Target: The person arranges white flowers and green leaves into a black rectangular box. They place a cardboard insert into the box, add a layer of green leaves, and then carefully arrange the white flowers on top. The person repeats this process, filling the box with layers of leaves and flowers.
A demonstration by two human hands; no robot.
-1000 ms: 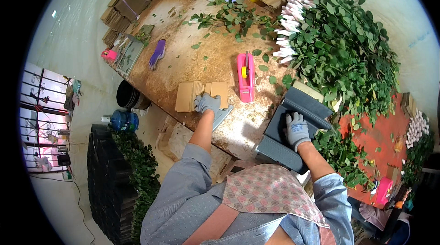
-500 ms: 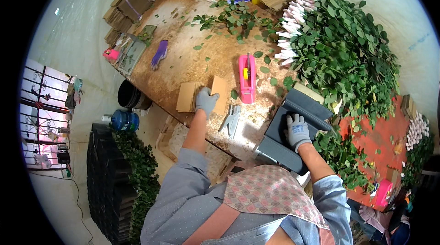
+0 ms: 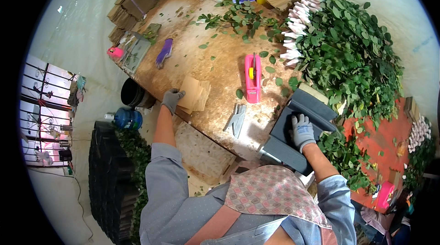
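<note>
My left hand (image 3: 172, 100), in a grey glove, pinches the left edge of a brown cardboard sheet (image 3: 189, 93). That sheet overlaps a small stack of cardboard pieces (image 3: 203, 97) close to the table's front edge. My right hand (image 3: 302, 132), gloved too, rests with stretched fingers in a dark grey V-shaped trough (image 3: 283, 131). Between the hands lie a grey stapler-like tool (image 3: 236, 121) and a pink tape dispenser (image 3: 253, 80) with a yellow core.
Leafy stems with white-wrapped heads (image 3: 348, 57) are heaped at the right. A purple glove (image 3: 164, 53) and loose leaves lie on the wooden table (image 3: 183, 29). A black bucket (image 3: 132, 93) and a blue water jug (image 3: 127, 119) stand below its left edge.
My left hand has moved left across the cardboard stack, and the sheet has gone from the stack's right side to its left. My right hand stays in the trough.
</note>
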